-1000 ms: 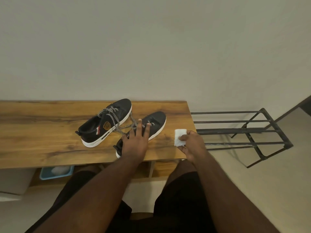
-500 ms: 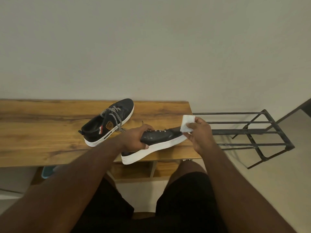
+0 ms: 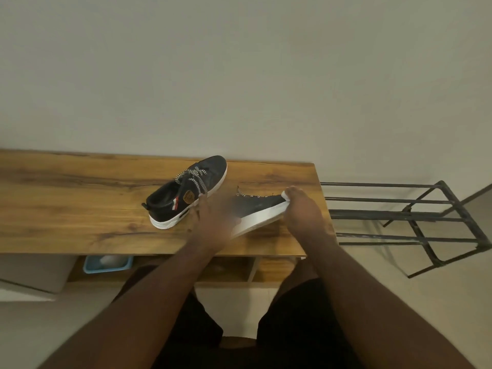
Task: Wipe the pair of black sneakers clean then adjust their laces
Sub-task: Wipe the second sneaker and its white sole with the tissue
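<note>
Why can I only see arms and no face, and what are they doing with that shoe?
The camera sits on the person's head and looks down, so only arms and lap show. A wooden table stands against the wall. One black sneaker rests on it. The left hand, blurry here, holds the other sneaker tipped on its side. The right hand presses a white wipe on its toe. A metal rack stands beside the table.
</note>
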